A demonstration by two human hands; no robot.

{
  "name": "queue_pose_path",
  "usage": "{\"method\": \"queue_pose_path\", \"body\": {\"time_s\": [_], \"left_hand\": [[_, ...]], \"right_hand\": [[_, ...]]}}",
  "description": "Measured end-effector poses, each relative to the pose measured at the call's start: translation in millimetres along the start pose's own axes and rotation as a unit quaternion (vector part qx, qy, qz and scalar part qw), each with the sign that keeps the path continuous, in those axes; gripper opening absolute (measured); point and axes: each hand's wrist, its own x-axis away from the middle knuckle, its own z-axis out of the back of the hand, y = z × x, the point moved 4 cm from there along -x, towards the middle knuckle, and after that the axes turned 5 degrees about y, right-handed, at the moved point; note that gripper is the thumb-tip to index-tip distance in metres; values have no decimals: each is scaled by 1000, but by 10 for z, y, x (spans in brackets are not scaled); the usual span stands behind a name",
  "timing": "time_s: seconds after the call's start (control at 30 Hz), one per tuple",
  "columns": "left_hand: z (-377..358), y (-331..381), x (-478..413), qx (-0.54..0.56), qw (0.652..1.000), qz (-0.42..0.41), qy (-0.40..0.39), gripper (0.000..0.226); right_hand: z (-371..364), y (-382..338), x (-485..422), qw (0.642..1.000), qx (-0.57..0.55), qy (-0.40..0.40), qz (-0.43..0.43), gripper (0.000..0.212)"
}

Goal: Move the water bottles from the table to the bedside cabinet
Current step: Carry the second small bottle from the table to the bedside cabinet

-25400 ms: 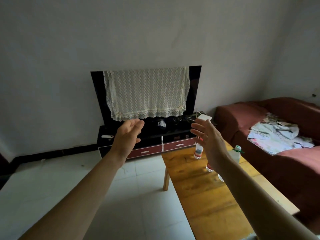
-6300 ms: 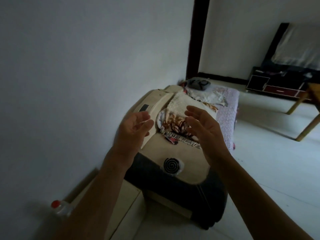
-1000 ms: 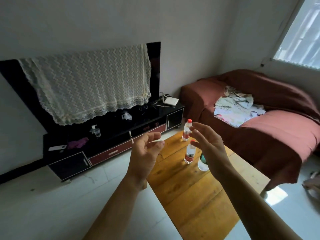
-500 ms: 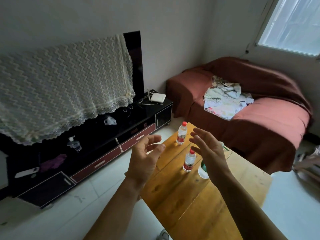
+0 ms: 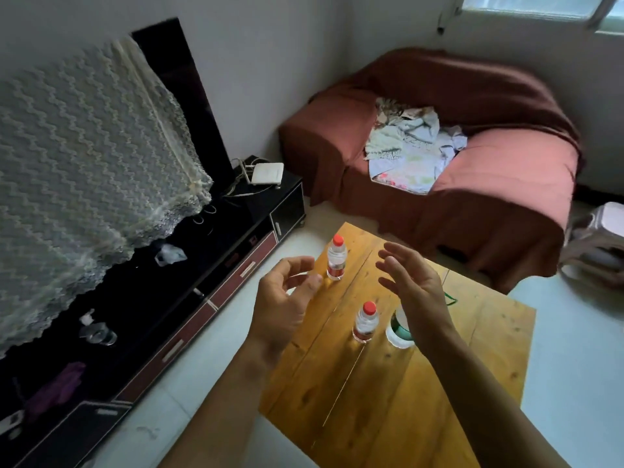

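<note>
Water bottles [image 5: 336, 258] stand on wooden table [image 5: 371, 400] near sofa [image 5: 506, 184].

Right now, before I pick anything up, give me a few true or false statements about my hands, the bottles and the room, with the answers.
1. The left hand and the right hand hold nothing. True.
2. The far red-capped bottle and the near red-capped bottle both stand upright on the table. True.
3. A bottle lies on the sofa. False: a pile of clothes lies there, and no bottle shows.
4. The television is uncovered. False: a lace cloth hangs over it.
</note>
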Motion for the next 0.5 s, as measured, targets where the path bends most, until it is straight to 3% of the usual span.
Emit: {"method": "queue_pose_path", "body": {"time_s": [0.5], "left_hand": [[-540,-1410,-1002,-68,982,56,-165,27]], "right_hand": [[26,1317,-139,989,57,116,-77,40]]}}
